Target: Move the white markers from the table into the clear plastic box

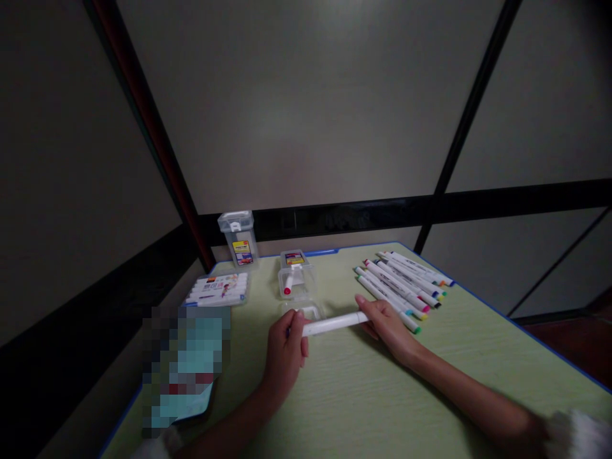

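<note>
A white marker pen [335, 324] is held level above the table between both hands. My left hand [285, 347] is closed around its left end, and my right hand [386, 324] pinches its right end. The colours of its ends are hidden by my fingers. Just behind lies a clear plastic box [297, 280] on its side, its open lid [306, 310] toward me. Inside the box a marker with a red end [287, 285] is visible. To the right of my right hand, several white markers with coloured ends [399, 284] lie side by side.
An upright clear box with a lid [241, 241] stands at the back left. In front of it lies a flat pack of markers [220, 289]. A blurred-out turquoise item [191, 357] rests at the left edge. The light green table [344, 395] meets a wall panel behind.
</note>
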{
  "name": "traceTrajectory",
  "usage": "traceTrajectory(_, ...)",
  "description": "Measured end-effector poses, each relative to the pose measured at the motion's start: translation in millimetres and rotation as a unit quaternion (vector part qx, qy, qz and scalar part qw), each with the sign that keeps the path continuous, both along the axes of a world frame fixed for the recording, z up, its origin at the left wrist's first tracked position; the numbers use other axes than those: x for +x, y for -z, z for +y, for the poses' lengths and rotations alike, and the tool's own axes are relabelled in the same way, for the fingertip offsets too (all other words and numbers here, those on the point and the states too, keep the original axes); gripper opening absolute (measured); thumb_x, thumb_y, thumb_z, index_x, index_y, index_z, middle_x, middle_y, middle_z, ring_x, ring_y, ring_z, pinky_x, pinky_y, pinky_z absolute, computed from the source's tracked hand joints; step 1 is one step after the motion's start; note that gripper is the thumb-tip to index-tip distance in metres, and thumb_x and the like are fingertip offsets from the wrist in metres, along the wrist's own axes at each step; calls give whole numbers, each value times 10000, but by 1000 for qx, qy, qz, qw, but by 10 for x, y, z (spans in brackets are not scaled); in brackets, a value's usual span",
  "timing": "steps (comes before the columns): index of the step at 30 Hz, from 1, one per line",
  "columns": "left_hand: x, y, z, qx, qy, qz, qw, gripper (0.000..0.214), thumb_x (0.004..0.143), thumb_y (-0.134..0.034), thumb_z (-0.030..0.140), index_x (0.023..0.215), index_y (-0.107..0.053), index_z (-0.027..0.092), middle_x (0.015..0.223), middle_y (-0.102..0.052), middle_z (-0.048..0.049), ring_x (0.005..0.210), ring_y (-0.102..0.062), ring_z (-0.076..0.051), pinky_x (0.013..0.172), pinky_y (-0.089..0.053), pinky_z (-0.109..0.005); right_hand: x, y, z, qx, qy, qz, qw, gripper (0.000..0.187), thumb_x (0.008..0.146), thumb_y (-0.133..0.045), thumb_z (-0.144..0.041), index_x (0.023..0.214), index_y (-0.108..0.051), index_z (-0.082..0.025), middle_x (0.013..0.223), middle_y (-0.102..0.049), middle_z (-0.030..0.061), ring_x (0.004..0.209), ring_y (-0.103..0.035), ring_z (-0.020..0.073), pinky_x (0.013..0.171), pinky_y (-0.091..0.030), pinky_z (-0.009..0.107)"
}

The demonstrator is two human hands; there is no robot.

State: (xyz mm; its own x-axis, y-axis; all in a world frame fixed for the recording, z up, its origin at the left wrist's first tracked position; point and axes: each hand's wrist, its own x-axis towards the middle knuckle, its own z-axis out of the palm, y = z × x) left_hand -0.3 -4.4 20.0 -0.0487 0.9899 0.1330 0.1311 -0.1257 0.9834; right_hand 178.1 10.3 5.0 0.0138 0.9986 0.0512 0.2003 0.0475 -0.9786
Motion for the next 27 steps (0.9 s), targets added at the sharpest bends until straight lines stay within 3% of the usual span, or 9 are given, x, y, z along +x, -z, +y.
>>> traceTrajectory(8, 28, -44, -8, -59, -24, -58, 996, 497, 622, -417, 678, 548, -437, 186, 296, -268, 116, 226, -230, -37, 264, -153, -174, -3, -11, -9, 29, 5, 0, 1000, 604, 672, -429, -699, 331, -344, -208, 291, -277, -49, 317, -216, 60, 360, -142, 241)
traceTrajectory(20, 20, -20, 11, -83, -26, -80, 993, 369, 643, -448, 550, 548, -418, 194, 293, -260, 122, 235, -207, -33, 279, -125, -172, 63, 5, -11, 96, -20, -62, 993, 498, 775, -432, -569, 469, -478, -180, 416, -321, -44, 413, -284, 92, 413, -210, 245)
traceTrajectory(27, 10, -19, 35, -75, -32, -88, 993, 360, 652, -467, 524, 526, -413, 191, 300, -271, 114, 251, -220, -33, 293, -133, -172, 39, -46, -22, 112, -85, 4, 990, 363, 774, -495, -520, 628, -436, -194, 506, -356, -61, 445, -284, 86, 414, -203, 231)
